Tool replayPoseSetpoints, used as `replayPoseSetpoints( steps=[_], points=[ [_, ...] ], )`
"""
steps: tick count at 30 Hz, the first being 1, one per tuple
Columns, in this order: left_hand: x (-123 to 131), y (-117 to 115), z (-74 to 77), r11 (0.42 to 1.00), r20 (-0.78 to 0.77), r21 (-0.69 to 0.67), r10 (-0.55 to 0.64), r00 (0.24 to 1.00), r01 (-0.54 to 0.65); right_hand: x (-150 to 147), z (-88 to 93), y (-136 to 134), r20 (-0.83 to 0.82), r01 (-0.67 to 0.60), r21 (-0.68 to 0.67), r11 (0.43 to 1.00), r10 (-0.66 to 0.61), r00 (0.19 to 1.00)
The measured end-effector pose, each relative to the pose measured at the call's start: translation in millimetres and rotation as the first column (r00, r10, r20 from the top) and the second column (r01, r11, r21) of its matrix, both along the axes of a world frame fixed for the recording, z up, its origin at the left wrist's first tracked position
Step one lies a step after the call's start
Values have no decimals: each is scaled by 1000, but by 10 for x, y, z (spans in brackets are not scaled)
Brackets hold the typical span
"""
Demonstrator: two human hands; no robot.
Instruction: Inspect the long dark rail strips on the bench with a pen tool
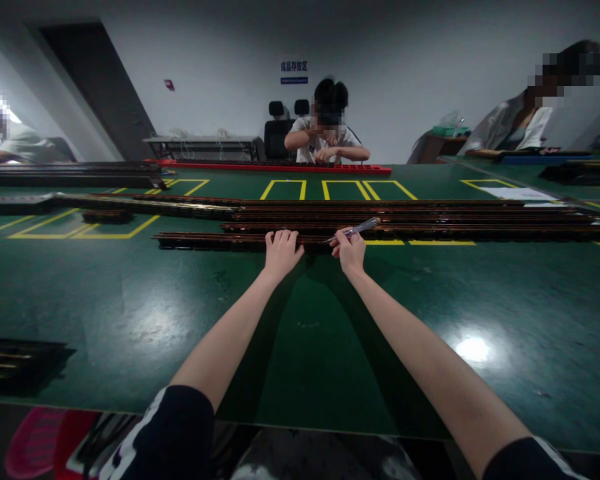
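My left hand (281, 252) rests with curled fingers on the near edge of a long dark strip (205, 240) that lies across the green table (300, 333). My right hand (351, 251) is closed around a clear pen-like tool (359, 230), whose tip points left and down at the same strip. Several more long dark strips (405, 217) lie side by side just behind it.
A person sits across the table behind a red tray (275, 167). Other people work at the far left and far right. Yellow outlined boxes (340, 189) mark the tabletop. A dark tray (15, 360) sits at the near left edge.
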State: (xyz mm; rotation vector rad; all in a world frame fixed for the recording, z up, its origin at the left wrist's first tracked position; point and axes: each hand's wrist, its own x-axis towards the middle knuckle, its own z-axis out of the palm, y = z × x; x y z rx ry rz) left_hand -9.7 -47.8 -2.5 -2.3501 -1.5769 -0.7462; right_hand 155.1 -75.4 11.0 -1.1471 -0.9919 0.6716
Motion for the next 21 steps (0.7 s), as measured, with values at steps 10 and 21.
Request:
replayPoseSetpoints(
  steps=[10,21],
  points=[
    [0,-13,10,1000,-3,0,-1,1000,1,-12,20,-5,-13,4,-20,1000,-4,1000],
    [-14,-18,19,1000,-9,-21,-4,1000,4,-8,30,-22,7,10,-35,999,-10,1000]
  ],
)
